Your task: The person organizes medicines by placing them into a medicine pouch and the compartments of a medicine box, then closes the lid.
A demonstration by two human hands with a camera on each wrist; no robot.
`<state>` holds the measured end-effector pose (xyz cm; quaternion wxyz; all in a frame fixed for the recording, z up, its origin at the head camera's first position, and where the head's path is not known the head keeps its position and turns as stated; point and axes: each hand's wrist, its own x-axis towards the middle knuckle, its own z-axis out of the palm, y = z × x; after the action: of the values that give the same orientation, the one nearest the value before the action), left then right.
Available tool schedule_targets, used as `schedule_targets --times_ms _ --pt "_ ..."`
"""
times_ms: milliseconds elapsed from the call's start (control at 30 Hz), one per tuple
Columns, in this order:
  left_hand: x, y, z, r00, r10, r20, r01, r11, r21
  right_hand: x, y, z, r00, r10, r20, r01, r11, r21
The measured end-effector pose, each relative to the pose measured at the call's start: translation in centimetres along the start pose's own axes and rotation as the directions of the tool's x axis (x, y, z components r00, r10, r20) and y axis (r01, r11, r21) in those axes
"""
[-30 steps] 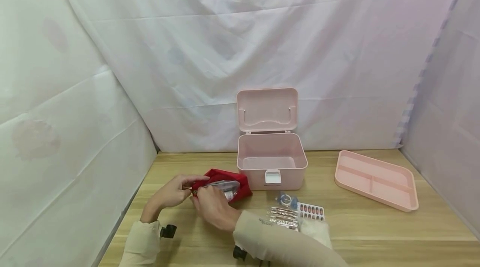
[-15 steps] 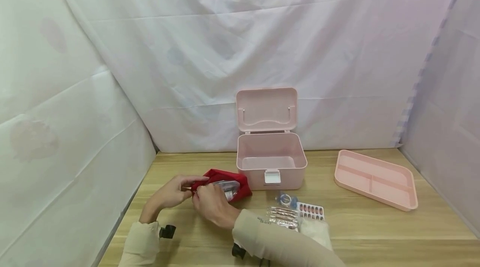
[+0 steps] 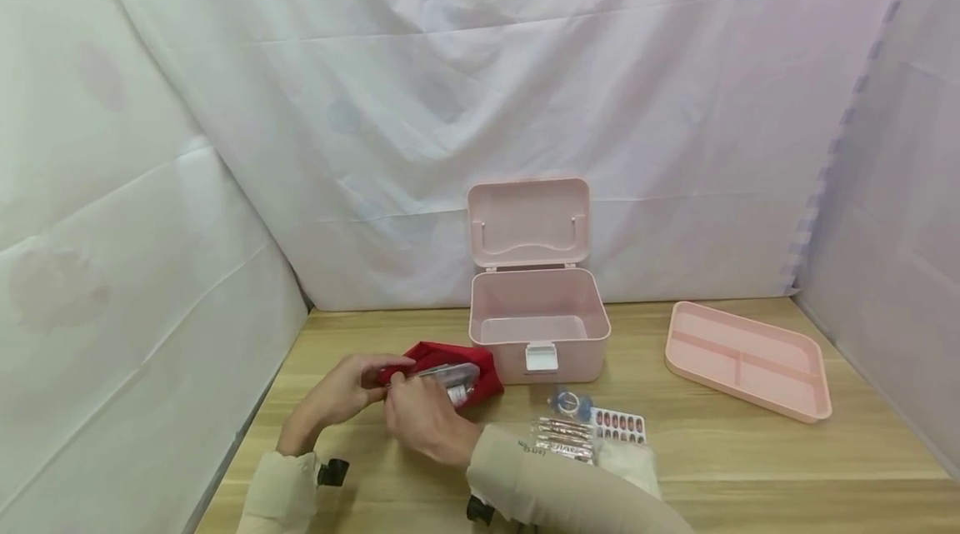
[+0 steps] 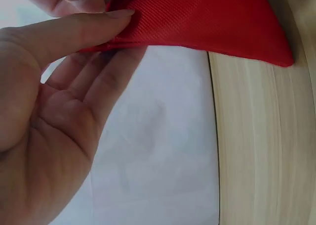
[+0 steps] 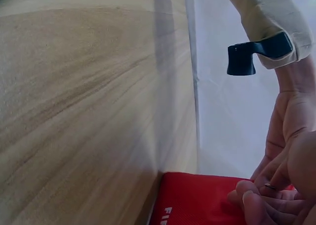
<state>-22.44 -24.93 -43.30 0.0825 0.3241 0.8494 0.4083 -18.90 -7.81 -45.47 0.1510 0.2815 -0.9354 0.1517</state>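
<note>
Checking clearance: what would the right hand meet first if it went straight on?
Probably the left hand, just ahead of the right hand at one end of the pouch; depth there is unclear.

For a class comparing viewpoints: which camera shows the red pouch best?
The head view: it shows the red pouch open, with contents visible. Left wrist shows one side and corner; right wrist, part with white letters.

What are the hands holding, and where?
The left hand pinches the red pouch by its edge at one end; what the right hand grips there isn't clear.
</note>
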Motion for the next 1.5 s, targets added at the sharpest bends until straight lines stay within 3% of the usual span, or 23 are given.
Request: schedule_targets --times_ms 233,433,700,800,933,1067,1200,1367,1500 --pt "-0.5 -0.2 0.2 1.0 -0.002 -0.006 0.002 1.0 -0.029 -0.2 -0.3 -0.4 0.995 0.027 0.101 -0.021 0.998 -0.059" --pt "-1.2 -0.4 0.2 1.0 -0.004 -0.015 0.003 0.999 -0.039 -0.5 0.2 -1.3 0.99 0.04 0.135 -0.029 0.996 -0.084" --pt "-1.6 -0.2 0.8 1.0 -0.018 0.014 0.02 0.996 -0.085 -1.4 0.9 -2.8 0.969 0.083 0.233 -0.05 0.989 -0.142" --pt "-1.5 -0.2 1.0 1.0 -0.031 0.005 0.031 0.997 -0.073 -1.6 1.4 -2.8 0.978 0.061 0.198 -0.032 0.988 -0.148" --pt "-1.1 -0.2 1.1 0.998 -0.055 -0.019 0.054 0.998 -0.032 -2.1 2.0 -2.3 0.997 -0.005 0.083 0.019 0.984 -0.174" --pt "-0.7 0.1 1.2 0.998 -0.043 -0.055 0.044 0.999 0.026 -2.4 2.4 -2.0 0.997 -0.079 -0.006 0.075 0.972 -0.223" --pt "-0.4 0.6 1.3 0.997 -0.042 -0.067 0.044 0.998 0.035 -2.6 2.7 -1.9 0.997 -0.082 -0.008 0.079 0.972 -0.223" --pt "-0.2 0.9 1.3 0.996 -0.062 -0.058 0.062 0.998 -0.009 -2.8 2.8 -2.0 0.999 -0.033 0.025 0.035 0.995 -0.094" --pt "0.0 1.0 1.2 0.997 -0.059 -0.052 0.057 0.998 -0.033 -2.9 3.3 -2.0 0.999 -0.037 -0.003 0.037 0.999 -0.032"
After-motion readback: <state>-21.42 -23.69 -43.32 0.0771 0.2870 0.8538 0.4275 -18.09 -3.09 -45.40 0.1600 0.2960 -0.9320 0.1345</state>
